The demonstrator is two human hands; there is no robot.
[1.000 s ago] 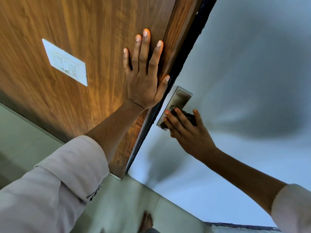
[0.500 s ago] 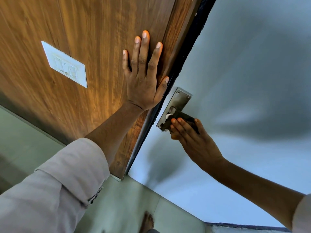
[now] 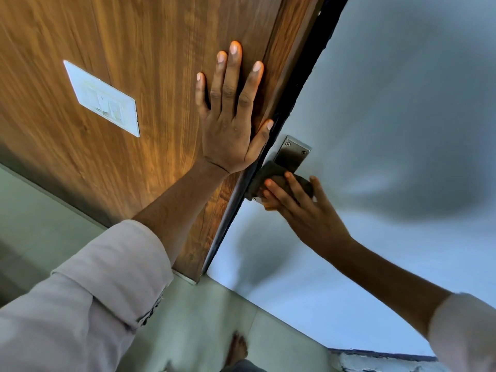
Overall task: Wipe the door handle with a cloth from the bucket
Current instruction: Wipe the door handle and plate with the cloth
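The steel door handle plate (image 3: 294, 153) is fixed to the pale grey door (image 3: 389, 116) near its dark edge. A dark grey-brown cloth (image 3: 272, 171) covers the plate's lower part and hides the lever. My right hand (image 3: 303, 208) presses this cloth against the handle, fingers wrapped over it. My left hand (image 3: 232, 114) lies flat on the wooden panel (image 3: 134, 49) beside the door, fingers spread, thumb at the frame's edge. The bucket is not in view.
A white switch plate (image 3: 103, 99) sits on the wooden panel to the left of my left hand. Below lies a pale green tiled floor (image 3: 204, 323), where a bare foot (image 3: 237, 349) shows at the bottom edge.
My right hand has slid the cloth up and left over the lower plate, covering the lever that showed half a second ago. My left hand has stayed flat on the panel.
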